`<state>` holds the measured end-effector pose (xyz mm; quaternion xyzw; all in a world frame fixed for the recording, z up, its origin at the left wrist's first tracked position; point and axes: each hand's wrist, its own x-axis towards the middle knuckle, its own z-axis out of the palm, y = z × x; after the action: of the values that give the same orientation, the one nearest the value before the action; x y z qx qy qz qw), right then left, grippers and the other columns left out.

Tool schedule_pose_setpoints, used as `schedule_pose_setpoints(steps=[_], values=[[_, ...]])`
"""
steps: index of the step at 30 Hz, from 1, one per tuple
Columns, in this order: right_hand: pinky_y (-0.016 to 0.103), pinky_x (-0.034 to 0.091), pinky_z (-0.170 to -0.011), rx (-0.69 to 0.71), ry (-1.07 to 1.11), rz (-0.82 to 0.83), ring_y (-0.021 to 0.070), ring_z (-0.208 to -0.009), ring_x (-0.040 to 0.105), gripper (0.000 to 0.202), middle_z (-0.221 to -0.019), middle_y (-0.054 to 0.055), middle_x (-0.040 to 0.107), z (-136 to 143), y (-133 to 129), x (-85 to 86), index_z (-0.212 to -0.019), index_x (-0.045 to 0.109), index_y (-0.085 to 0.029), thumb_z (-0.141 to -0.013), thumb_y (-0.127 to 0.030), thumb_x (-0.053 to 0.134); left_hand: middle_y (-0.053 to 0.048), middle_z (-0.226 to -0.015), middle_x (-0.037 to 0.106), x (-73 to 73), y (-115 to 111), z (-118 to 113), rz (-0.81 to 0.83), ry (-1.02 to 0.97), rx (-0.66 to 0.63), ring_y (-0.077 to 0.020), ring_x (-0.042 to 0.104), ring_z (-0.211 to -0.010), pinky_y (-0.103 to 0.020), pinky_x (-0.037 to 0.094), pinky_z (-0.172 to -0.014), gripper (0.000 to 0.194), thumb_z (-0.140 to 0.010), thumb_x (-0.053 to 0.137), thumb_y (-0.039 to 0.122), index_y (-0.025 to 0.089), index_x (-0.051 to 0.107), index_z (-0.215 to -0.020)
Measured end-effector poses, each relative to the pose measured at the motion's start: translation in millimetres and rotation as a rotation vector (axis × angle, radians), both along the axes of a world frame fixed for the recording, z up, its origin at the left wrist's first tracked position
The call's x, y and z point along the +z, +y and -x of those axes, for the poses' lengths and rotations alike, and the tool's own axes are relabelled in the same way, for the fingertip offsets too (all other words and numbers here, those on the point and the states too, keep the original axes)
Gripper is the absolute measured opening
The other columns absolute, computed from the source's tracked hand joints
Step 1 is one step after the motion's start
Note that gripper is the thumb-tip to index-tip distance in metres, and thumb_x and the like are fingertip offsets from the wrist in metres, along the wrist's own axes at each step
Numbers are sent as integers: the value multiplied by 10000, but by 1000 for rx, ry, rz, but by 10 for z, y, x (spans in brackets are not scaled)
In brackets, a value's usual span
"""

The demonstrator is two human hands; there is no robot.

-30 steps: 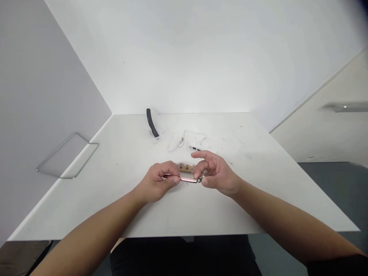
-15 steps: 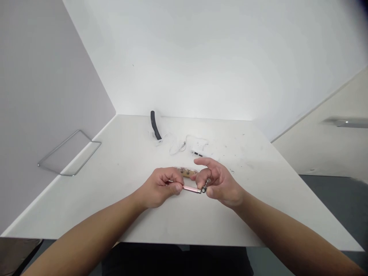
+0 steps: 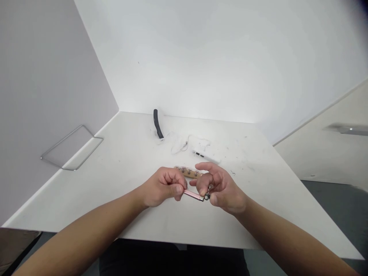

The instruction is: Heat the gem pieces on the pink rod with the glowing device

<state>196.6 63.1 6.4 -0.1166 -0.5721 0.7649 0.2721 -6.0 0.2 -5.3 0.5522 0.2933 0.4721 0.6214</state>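
My left hand (image 3: pixel 168 187) is closed in a pinch around one end of a slim pink stick (image 3: pixel 193 195) with a metallic tip; its exact kind is unclear. At the stick's other end, my right hand (image 3: pixel 222 188) grips a small shiny metal piece (image 3: pixel 207 196) with rounded, ball-like parts between thumb and fingers. Tip and metal piece meet or nearly meet; contact cannot be made out. My right index finger points outward. Just behind both hands lies a tan strip (image 3: pixel 189 173) bearing several small metal bits, partly covered by the right hand.
On the white table (image 3: pixel 138 153) lie a white pen-like stick (image 3: pixel 205 156) with dark marks, a thin pale cord (image 3: pixel 185 145) and a curved black handle-like object (image 3: pixel 156 123). A bent wire frame (image 3: pixel 71 147) stands at the left edge. White walls rise behind and left.
The view has shifted slightly. The pink stick tilts a little more downward to the right, and more of the strip and the white pen-like stick shows. Both hands keep their grip.
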Motion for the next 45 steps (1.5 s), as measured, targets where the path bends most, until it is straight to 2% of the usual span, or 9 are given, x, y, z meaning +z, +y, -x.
schedule_pose_setpoints(steps=[12, 19, 26, 34, 45], values=[[422, 401, -993, -10, -31, -8, 108, -653, 630, 637, -656, -55, 652, -5, -25, 13, -1155, 503, -237, -598, -342, 795, -15, -530, 544, 4, 5, 10, 56, -19, -39, -117, 478, -554, -279, 395, -578, 231, -774, 628, 361, 137, 585, -740], [416, 386, -997, -23, -14, -71, 110, -677, 637, 608, -685, -50, 648, -23, -24, 6, -1176, 502, -249, -635, -298, 775, -14, -533, 542, -2, 4, 27, 58, -6, -33, -123, 492, -564, -290, 410, -599, 218, -775, 629, 349, 139, 592, -732], [411, 372, -1008, 7, 9, -75, 105, -694, 639, 591, -711, -48, 664, -26, -19, 8, -1189, 504, -261, -658, -264, 763, -12, -535, 544, -8, 11, 23, 44, -31, -59, -118, 489, -554, -293, 409, -598, 174, -784, 624, 308, 141, 598, -743], [415, 368, -1017, 15, 34, -73, 109, -722, 643, 597, -723, -41, 675, -24, -12, -11, -1201, 499, -239, -664, -229, 758, -14, -523, 541, 9, 9, 23, 57, -17, -61, -123, 494, -563, -285, 413, -590, 220, -771, 633, 339, 128, 590, -732], [358, 363, -1023, 62, 94, -46, 84, -752, 641, 590, -767, -48, 687, -23, -5, -26, -1216, 501, -235, -683, -138, 734, -8, -541, 549, -10, 16, 27, 55, -54, -90, -120, 501, -573, -294, 415, -623, 157, -784, 626, 277, 126, 600, -751]])
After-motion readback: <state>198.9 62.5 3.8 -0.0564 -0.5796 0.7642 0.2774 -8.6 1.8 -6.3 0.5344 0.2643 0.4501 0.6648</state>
